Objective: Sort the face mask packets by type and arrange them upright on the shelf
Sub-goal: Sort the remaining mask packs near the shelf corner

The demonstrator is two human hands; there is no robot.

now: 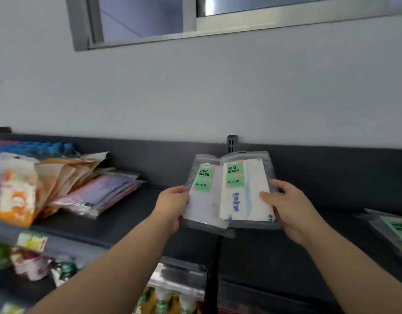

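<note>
I have two green-label packets up in front of me, one per hand, held over the dark shelf [309,245] and not yet set down. My left hand [172,205] pinches the left packet [203,196] by its outer edge, thumb on the front and the other fingers curled behind. My right hand [288,207] pinches the right packet [241,189] the same way on its outer edge. Between my two sets of fingers the packets overlap, the right one lying over the left one's inner edge.

To do this step well, I judge I should first confirm the labels match (both read FACE MASK on green, so they look like one type). Then I would square them into one stack between the fingers, lower the bottom edges to the shelf and lean them on the back panel [331,164] before letting go. The film looks slick, so a loose pinch could let them slide flat.

The count:
- Two green packets are in hand.
- At least one more green packet [395,227] lies flat well right of my right fingers, cut off by the frame edge.
- Well left of my left fingers is a flat purple stack [100,193] of several packets, too blurred to count.
- Beyond the stack are a leaning fan of tan packets [66,175] and one orange-and-white pouch [16,189].
</note>
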